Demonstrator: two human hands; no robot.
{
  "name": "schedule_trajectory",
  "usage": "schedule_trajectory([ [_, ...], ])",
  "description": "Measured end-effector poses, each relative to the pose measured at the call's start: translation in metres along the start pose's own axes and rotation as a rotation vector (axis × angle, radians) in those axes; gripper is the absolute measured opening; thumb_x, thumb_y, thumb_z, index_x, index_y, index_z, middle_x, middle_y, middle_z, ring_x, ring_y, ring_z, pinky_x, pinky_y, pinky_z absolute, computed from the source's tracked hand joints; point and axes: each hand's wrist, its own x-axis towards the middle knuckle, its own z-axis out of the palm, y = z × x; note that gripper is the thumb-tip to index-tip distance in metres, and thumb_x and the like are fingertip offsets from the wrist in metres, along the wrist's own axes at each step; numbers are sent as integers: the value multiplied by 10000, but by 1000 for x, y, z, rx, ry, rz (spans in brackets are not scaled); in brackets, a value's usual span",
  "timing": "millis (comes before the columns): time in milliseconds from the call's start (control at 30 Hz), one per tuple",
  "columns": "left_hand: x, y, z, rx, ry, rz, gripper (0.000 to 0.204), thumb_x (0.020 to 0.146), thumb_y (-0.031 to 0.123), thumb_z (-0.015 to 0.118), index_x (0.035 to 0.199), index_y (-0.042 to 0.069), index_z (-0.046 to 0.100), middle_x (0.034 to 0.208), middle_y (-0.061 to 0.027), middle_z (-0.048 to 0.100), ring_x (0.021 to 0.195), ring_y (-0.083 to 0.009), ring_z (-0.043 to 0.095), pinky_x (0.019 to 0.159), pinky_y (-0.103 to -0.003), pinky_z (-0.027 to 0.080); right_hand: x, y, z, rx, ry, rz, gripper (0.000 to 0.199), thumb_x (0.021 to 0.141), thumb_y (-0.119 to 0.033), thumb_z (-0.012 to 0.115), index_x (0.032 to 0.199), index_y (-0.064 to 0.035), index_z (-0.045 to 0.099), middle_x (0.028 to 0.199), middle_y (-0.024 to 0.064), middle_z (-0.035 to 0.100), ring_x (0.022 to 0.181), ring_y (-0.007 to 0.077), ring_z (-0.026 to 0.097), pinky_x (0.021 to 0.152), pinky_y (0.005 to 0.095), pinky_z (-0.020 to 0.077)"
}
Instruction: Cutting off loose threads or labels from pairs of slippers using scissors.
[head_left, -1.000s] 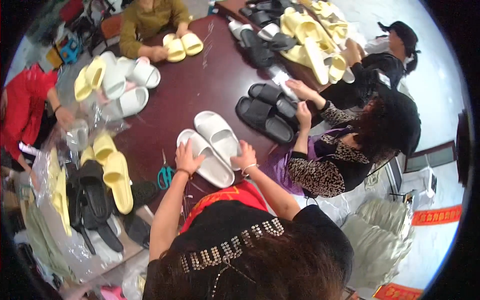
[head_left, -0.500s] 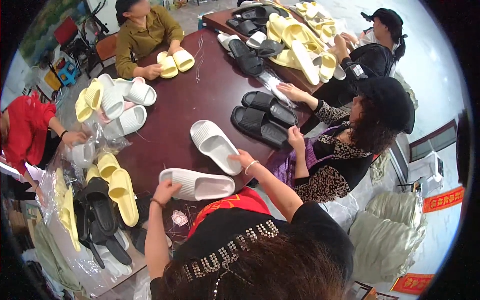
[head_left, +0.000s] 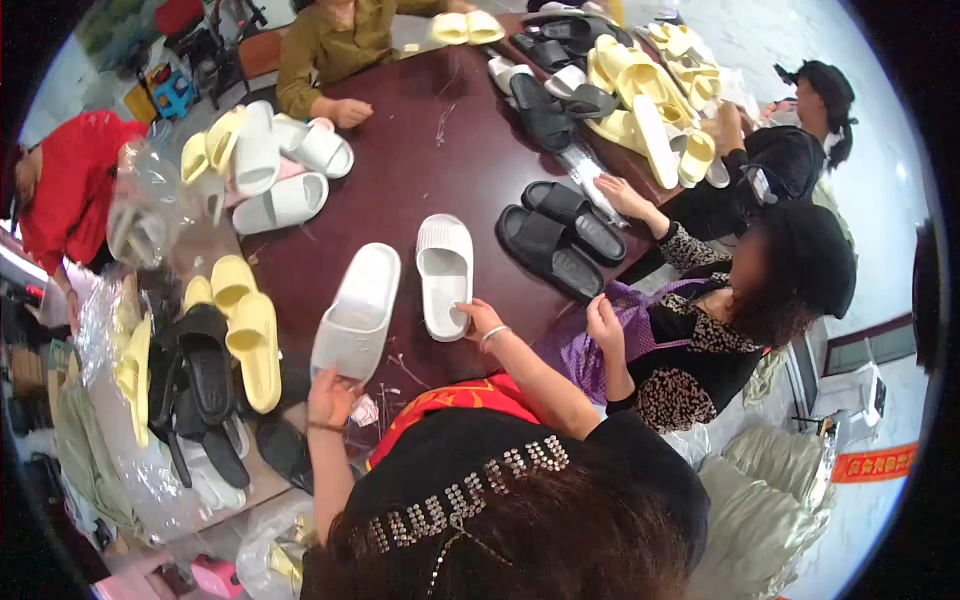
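The white pair, set side by side with straps toward the far edge a second ago, has been parted near the near edge of the tabletop (head_left: 420, 170). The left slipper (head_left: 357, 305) has been swung round, so that its strap end is now turned to the near edge and its heel end pointed away. The right slipper (head_left: 445, 280) has been kept strap-end outward, a strip of bare tabletop now left between the two. By this the pair appears to have been unmatched for the moment, each slipper being handled singly.

The strap end of the left slipper is held in the left hand (head_left: 334, 398), its grip closed to the slipper's thickness; whether the slipper is lifted cannot be told. The heel end of the right slipper is pinched in the right hand (head_left: 482, 322), the thumb laid on the footbed and the grip nearly closed.

Toward the right edge, the black slippers (head_left: 540, 240) have been left paired. At the far edge, the yellow slippers (head_left: 450, 28) have been shifted rightward from a co-worker's resting hand (head_left: 346, 112).
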Motion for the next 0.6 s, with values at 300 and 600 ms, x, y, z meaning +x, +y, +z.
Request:
schedule_trajectory([
  [300,23,-15,0,-82,88,105,213,816,174,509,1024,126,493,961,-27,559,800,-178,540,575,-327,464,1,-12,-7,-150,-143,4,291,768,-104,574,1027,-44,456,846,75,578,734,194,579,588,309,481],
  [600,-3,70,34,903,82,275,337,764,182,573,1052,33,482,929,-57,572,838,-144,544,657,-283,458,6,-25,-62,-773,-114,-407,313,795,-147,538,1088,-46,501,943,74,576,815,184,574,673,299,462],
])
